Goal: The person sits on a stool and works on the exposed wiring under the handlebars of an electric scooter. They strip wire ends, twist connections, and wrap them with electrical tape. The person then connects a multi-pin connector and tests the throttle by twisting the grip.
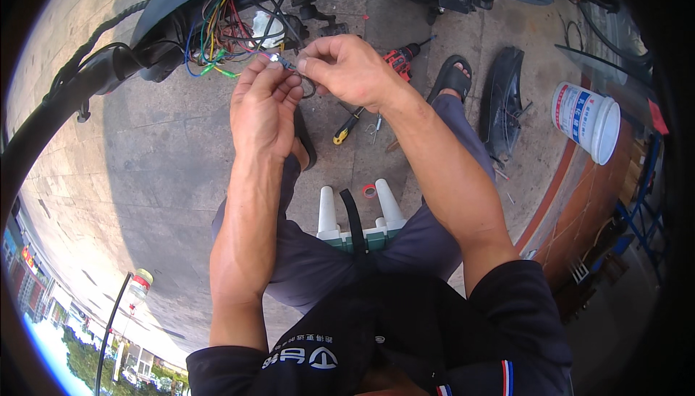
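A bundle of coloured wires (217, 34) with green connectors hangs from the underside of a dark vehicle frame (58, 114), beside a white part (266, 28). My left hand (264, 106) is closed in a pinch on a small wire connector (279, 59), palm turned up. My right hand (347, 70) is just to its right, thumb and forefinger pinched at the thin dark wires by the connector. The exact join between the fingertips is too small to make out.
A red drill (398, 61), a yellow-handled screwdriver (342, 132) and red tape (369, 190) lie on the paving. A white-and-green stool (327, 208) is between my legs. A black plastic part (501, 103) and a white bucket (604, 128) are at the right.
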`<state>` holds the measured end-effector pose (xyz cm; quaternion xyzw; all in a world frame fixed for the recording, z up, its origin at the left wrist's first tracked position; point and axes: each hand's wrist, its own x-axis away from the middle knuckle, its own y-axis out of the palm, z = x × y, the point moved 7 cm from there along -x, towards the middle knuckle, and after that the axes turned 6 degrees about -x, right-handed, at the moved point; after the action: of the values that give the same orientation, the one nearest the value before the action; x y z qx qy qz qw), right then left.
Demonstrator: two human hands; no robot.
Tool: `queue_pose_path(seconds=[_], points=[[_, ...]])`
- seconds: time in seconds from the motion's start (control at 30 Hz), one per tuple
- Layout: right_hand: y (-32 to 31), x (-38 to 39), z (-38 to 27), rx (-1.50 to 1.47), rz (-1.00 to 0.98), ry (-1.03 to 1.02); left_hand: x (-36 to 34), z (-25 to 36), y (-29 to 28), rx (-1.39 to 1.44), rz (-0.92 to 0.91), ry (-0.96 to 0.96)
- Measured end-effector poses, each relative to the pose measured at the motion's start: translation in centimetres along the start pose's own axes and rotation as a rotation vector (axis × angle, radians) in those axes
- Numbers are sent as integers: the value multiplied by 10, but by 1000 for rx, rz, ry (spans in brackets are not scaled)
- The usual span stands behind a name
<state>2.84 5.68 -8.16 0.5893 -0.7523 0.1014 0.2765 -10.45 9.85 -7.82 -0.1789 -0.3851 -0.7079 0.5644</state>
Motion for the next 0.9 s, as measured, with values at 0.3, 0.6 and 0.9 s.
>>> queue_pose_path(seconds=[0.3, 0.6, 0.9], points=[[0, 1, 0, 15, 105, -77, 0, -1, 1, -69, 2, 70], [-1, 3, -4, 55, 105, -99, 0, -1, 1, -129, -11, 89], [2, 5, -4, 84, 86, -65, -2, 2, 0, -233, -11, 103]])
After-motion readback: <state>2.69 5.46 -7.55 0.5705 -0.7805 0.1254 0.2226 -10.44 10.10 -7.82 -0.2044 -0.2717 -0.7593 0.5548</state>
